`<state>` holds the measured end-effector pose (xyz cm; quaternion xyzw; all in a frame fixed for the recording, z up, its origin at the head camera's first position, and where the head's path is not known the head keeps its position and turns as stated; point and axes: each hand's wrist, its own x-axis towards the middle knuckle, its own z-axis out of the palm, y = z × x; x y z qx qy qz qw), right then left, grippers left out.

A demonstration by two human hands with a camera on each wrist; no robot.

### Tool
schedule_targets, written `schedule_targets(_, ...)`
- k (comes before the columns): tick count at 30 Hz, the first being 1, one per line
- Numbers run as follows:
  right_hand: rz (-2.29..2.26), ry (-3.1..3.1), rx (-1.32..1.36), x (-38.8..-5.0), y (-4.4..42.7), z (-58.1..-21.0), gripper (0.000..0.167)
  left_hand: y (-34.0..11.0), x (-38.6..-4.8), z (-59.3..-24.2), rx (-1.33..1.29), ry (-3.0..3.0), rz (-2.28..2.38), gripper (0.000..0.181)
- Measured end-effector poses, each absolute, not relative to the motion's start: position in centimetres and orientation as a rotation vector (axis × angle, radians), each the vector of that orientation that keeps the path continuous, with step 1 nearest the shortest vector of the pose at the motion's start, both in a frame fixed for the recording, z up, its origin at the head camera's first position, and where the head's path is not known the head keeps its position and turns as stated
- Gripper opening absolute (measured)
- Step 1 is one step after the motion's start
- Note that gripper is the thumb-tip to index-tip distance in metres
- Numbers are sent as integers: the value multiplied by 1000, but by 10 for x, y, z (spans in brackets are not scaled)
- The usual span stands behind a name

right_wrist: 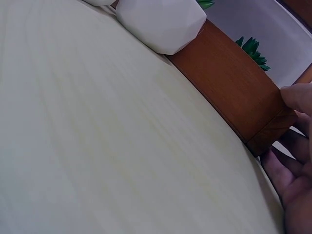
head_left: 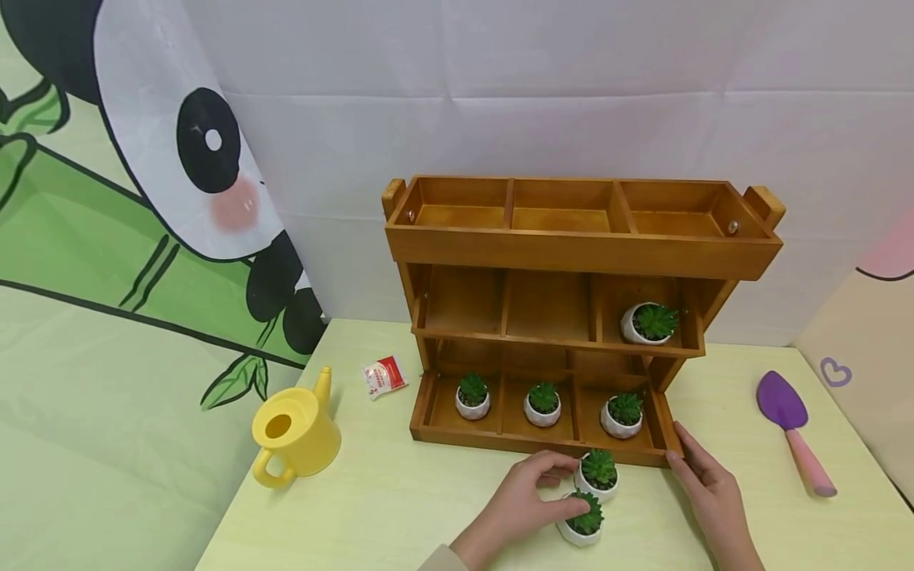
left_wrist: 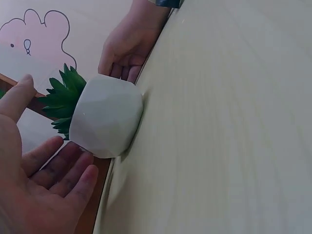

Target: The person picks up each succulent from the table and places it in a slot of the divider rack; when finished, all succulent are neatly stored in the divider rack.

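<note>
A brown wooden three-tier shelf (head_left: 581, 252) stands on the table. In the head view, two small succulents in white faceted pots, the nearer pot (head_left: 580, 533) and the farther pot (head_left: 598, 492), sit before its front edge. My left hand (head_left: 524, 501) is beside them, thumb over the nearer plant and fingertips at the farther one. In the left wrist view its fingers are spread, loosely bent, next to a white pot (left_wrist: 107, 117) and not closed round it. My right hand (head_left: 714, 496) holds the shelf's lower right front corner, thumb on the corner (right_wrist: 273, 127) and fingers round the side.
Three potted succulents stand in the bottom tier, one per compartment, including a middle one (head_left: 543, 404). Another succulent (head_left: 648, 323) is in the middle tier's right compartment. A yellow watering can (head_left: 303, 436) and a small packet (head_left: 385, 377) lie left; a purple-and-pink trowel (head_left: 784, 404) lies right.
</note>
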<state>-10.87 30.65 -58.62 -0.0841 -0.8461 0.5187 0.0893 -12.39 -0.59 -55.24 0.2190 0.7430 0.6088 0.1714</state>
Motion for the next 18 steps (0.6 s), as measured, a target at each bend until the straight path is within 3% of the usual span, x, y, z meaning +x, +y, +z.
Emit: schedule_targets(18,1549,-2494,-219,-109,306,-585,57,-14,-118,-562,803,2133,1577,56)
